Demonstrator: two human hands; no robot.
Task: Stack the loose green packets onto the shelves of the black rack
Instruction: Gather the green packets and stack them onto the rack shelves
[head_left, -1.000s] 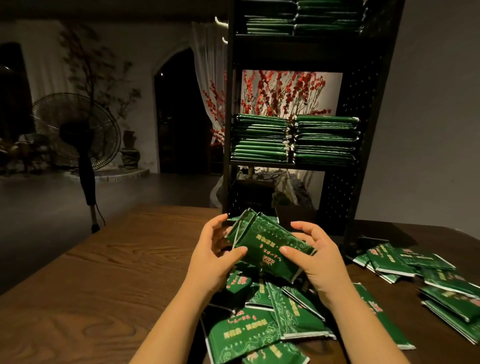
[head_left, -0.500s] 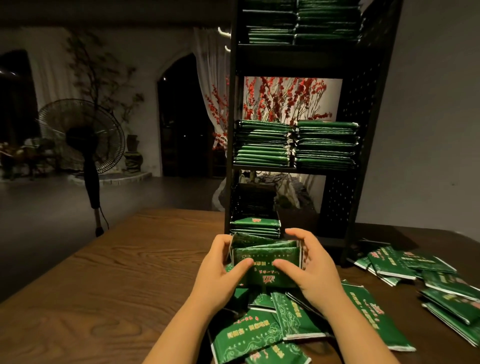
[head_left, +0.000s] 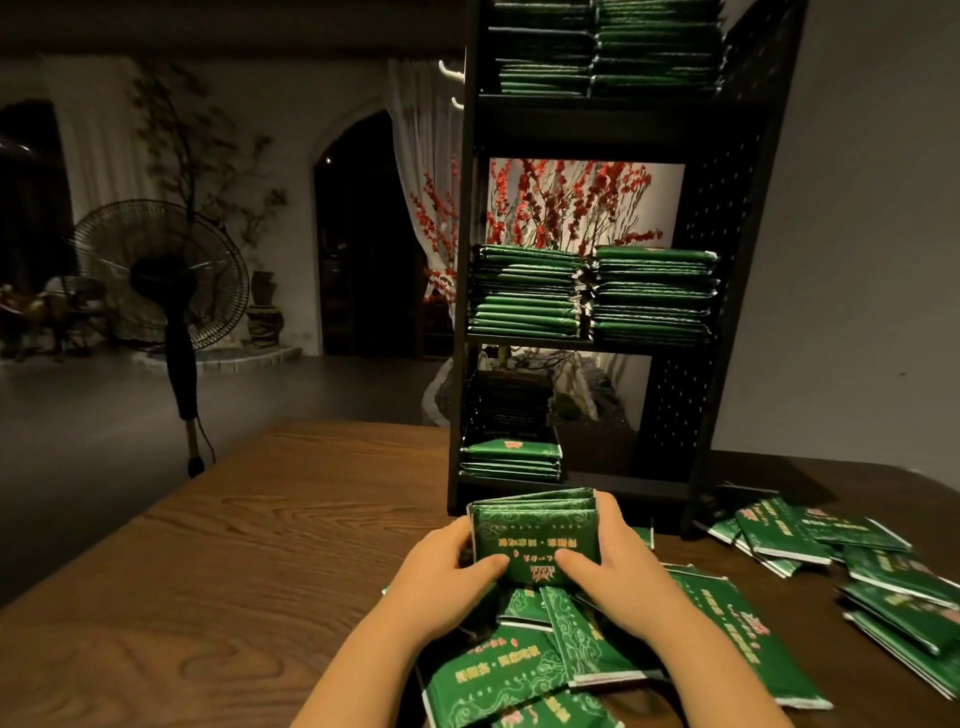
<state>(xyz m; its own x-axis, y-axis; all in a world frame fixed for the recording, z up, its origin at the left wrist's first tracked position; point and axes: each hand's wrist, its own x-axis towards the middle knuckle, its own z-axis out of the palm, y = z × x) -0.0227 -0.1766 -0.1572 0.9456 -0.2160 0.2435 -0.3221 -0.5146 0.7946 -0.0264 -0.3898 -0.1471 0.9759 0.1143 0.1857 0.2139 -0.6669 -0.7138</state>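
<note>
A small bundle of green packets (head_left: 535, 535) stands on edge between both hands, just in front of the black rack (head_left: 727, 291). My left hand (head_left: 441, 582) grips its left side and my right hand (head_left: 618, 571) grips its right side, thumbs on the near face. The rack's bottom shelf holds a short stack (head_left: 511, 460) at the left; the middle shelf carries two tall stacks (head_left: 592, 296), and the top shelf more (head_left: 602, 47). Loose packets (head_left: 566, 660) lie under my wrists and others (head_left: 831, 545) spread at the right.
The rack stands on a wooden table (head_left: 249, 561) whose left half is bare wood. A standing fan (head_left: 166, 280) is on the floor beyond the table's left edge. Red blossom branches (head_left: 566, 202) show through the rack's open back.
The hands squared the tilted packets into an upright bundle and moved it forward toward the rack's bottom shelf. The view has shifted closer to the rack.
</note>
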